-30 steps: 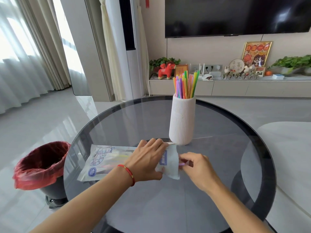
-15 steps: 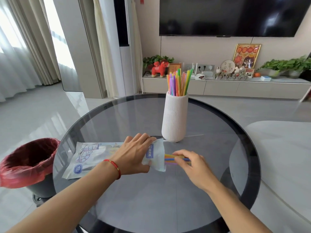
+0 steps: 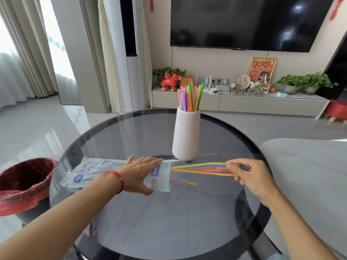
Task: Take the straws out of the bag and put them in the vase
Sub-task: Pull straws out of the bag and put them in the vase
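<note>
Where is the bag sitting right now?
The bag lies flat on the glass table, left of centre, pressed down by the left hand, its open end just in front of the vase.

1 vase [image 3: 185, 136], 1 bag [image 3: 93, 174], 2 hands, 1 table [image 3: 187, 212], 1 bin [image 3: 22, 181]

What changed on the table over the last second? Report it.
The right hand has pulled a bundle of straws out of the bag toward the right, pinching it in its fingers; a second ago it was only at the bag's mouth. Two more straws now poke out. The left hand still presses the bag flat; the vase has not moved.
</note>
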Available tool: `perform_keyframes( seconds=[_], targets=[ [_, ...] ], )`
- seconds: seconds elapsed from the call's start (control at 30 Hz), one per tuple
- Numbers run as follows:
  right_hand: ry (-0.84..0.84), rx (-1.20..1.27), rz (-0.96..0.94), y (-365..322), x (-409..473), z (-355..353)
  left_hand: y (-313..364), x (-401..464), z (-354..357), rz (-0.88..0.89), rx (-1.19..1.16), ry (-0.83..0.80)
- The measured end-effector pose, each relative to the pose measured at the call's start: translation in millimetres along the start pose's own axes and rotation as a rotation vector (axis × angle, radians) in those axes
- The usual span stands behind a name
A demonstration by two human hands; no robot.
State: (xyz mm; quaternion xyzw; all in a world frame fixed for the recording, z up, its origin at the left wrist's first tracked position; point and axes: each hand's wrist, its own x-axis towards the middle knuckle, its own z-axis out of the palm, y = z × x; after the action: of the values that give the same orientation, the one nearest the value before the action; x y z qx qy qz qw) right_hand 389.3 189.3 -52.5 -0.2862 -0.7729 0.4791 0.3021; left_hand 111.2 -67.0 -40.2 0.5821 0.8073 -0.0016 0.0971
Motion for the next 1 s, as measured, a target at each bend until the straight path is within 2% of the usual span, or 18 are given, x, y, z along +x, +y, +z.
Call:
perform_keyframes(
  seconds=[0.2, 0.27, 0.3, 0.33, 0.43, 0.47, 0.53, 0.6, 0.67, 0.73, 0.8, 0.83, 0.9, 1.0],
  targets=[
    [0.107, -0.007, 0.001, -6, -10, -56, 2, 8, -7, -0.022, -0.020, -0.136],
    [0.147, -0.035, -0.031, -12, -13, -71, 7, 9, -14, -0.007, -0.029, -0.112],
    [0.160, -0.061, -0.055, -18, -13, -77, 14, 9, -20, 0.025, -0.039, -0.020],
    [0.173, -0.085, -0.082, -24, -13, -83, 26, 9, -27, 0.070, -0.050, 0.140],
    [0.180, -0.125, -0.149, -53, -13, -85, 79, 13, -45, 0.286, -0.061, 0.751],
    [0.157, -0.116, -0.174, -63, -12, -82, 100, 16, -49, 0.368, -0.044, 0.851],
    [0.067, -0.078, -0.219, -84, -14, -72, 134, 23, -51, 0.367, 0.012, 0.803],
    [-0.043, -0.025, -0.242, -101, -15, -65, 153, 32, -51, 0.204, 0.030, 0.656],
    [-0.105, 0.009, -0.252, -112, -17, -60, 159, 36, -50, -0.006, -0.118, 0.574],
    [-0.128, 0.182, -0.230, -119, -21, -52, 161, 40, -43, -0.099, -0.328, 0.543],
    [-0.128, 0.466, -0.152, -120, -26, -37, 165, 40, -36, -0.121, -0.589, 0.564],
    [-0.111, 0.516, -0.125, -117, -28, -25, 168, 39, -33, -0.120, -0.754, 0.549],
    [-0.122, 0.465, -0.113, -115, -34, 6, 176, 38, -29, -0.049, -1.065, 0.473],
    [-0.089, 0.306, -0.136, -120, -38, 49, 186, 39, -18, 0.103, -1.236, 0.495]
  ],
)
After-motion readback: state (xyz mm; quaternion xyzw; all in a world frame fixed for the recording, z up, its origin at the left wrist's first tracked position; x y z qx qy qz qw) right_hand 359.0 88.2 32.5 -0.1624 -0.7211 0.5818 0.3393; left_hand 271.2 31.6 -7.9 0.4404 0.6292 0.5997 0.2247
